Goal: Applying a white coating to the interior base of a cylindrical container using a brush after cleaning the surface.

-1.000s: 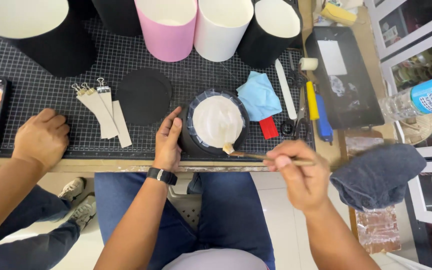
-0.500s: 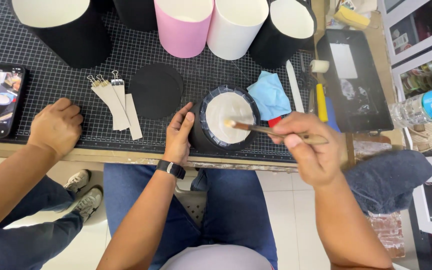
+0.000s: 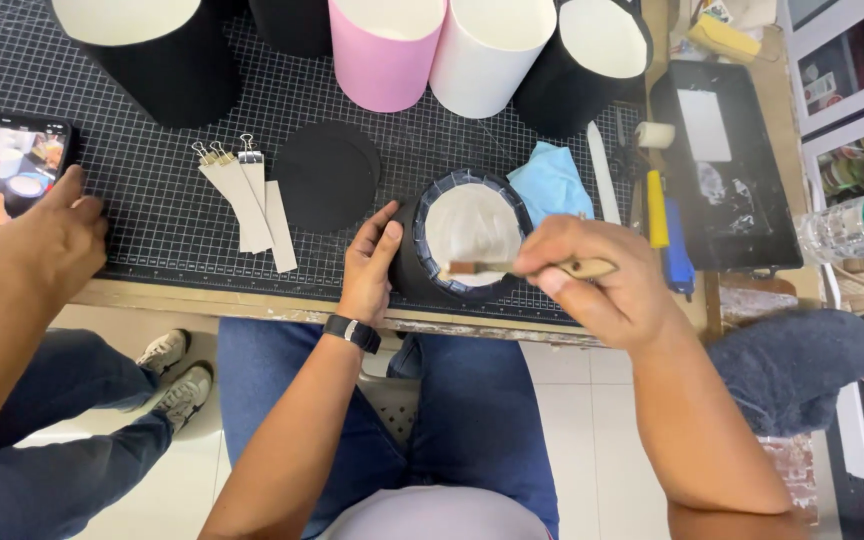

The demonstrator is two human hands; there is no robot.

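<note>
Black round box with a white inside is sitting on the gridded surface. Left hand is curling around its side, holding it. Right hand is closing tight on a small brush, its tip inside the box.

A round black box with a white lining is stood upright at the near edge of the worktop, its open top facing up. A thin brush with a pale wooden handle is laid level across its near rim, bristles over the white inside.
</note>
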